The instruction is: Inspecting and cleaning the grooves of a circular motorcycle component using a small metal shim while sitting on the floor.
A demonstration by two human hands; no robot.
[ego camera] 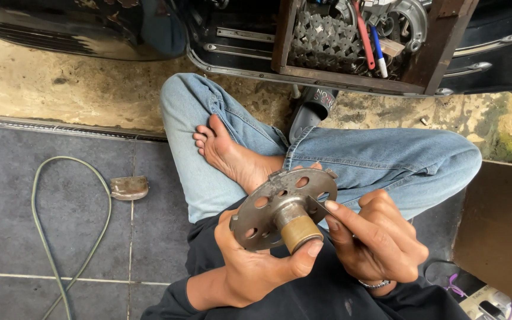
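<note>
left hand [256,261] – clamped on perforated metal disc [282,207] (brass hub up) | right hand [377,240] – pinching thin blade [317,205] against hub

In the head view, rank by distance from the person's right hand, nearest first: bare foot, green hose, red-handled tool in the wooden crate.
From the right hand:
1. Bare foot, just up and left, resting on the jeans.
2. Red-handled tool, top, in the wooden crate.
3. Green hose, far left on the tiled floor.
</note>
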